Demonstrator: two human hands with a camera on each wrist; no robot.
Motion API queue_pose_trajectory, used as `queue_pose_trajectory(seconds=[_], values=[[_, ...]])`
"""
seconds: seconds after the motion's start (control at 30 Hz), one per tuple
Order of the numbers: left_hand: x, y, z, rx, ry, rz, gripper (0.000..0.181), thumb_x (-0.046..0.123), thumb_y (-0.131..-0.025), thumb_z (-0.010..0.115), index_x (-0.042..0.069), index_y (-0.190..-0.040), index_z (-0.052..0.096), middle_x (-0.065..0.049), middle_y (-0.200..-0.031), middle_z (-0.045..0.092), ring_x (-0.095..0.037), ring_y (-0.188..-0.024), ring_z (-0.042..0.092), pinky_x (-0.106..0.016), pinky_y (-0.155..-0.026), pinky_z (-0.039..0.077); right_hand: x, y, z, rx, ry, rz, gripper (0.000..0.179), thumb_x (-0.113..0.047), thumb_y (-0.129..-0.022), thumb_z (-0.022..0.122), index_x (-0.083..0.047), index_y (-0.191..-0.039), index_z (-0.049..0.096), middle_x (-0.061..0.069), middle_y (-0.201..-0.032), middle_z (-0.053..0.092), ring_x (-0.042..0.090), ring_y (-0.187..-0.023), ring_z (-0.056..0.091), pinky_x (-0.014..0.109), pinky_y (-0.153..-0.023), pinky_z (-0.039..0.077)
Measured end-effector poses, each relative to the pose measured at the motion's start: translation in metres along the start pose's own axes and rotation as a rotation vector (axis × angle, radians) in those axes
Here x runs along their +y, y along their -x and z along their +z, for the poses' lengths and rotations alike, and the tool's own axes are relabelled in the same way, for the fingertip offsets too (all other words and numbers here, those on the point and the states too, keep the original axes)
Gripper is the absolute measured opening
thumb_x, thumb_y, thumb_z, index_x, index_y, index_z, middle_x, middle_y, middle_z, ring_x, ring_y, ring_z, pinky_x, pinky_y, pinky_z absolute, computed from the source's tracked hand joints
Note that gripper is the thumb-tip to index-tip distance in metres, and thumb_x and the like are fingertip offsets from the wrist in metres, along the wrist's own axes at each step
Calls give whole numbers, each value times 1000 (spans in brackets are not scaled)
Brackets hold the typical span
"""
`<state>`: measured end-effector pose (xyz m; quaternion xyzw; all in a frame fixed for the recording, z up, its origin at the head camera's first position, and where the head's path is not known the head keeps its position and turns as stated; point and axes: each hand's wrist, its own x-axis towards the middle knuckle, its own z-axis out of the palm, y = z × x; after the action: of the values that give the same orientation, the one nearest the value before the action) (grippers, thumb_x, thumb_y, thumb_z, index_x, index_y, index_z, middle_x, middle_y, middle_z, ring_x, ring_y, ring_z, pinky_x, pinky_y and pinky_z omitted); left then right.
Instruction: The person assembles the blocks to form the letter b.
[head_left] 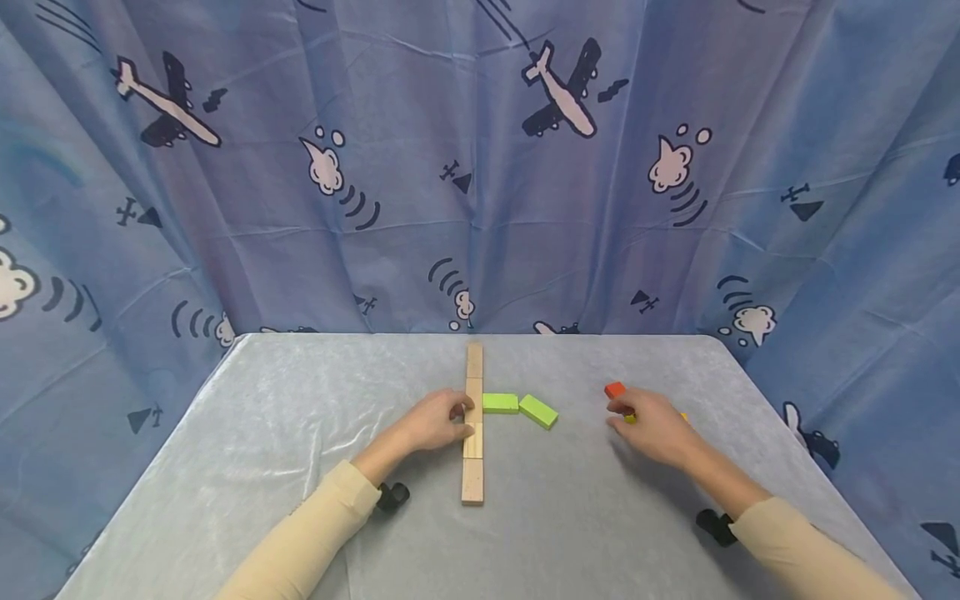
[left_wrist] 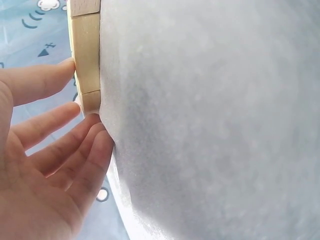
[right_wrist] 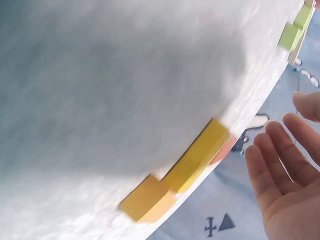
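Plain wooden blocks (head_left: 473,442) form a straight row running away from me along the grey-covered table. At the row's left side is my left hand (head_left: 435,419), its thumb and index fingertips touching the blocks. The left wrist view shows the thumb tip on the edge of one wooden block (left_wrist: 87,52), with the other fingers loosely bent. My right hand (head_left: 654,425) hovers over a yellow block (right_wrist: 197,155), an orange-yellow block (right_wrist: 150,200) and a red block (head_left: 615,390), partly covering them in the head view. Nothing sits between its relaxed fingers.
A light green block (head_left: 500,403) lies crosswise against the row's right side. Another green block (head_left: 538,412) sits at an angle just beyond its right end. Behind the table (head_left: 360,367) hangs a blue curtain (head_left: 420,125) with airplane prints.
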<state>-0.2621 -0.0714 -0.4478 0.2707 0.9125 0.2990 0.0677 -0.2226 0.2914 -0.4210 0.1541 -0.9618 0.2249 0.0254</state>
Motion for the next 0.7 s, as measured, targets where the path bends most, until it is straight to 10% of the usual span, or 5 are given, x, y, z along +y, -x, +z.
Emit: queue_pose_trajectory(seconds=[0.7], values=[[-3,-1,2,1,1,-17,36,16,-88,77,1,-120,67,-10,-101,65,-23,-93,60,-42,-84,51,46,-15,-15,-70,-101,152,47,-20,-94,72,7,-131,60,27,-125,62,41,-110,59,53,-89,54]])
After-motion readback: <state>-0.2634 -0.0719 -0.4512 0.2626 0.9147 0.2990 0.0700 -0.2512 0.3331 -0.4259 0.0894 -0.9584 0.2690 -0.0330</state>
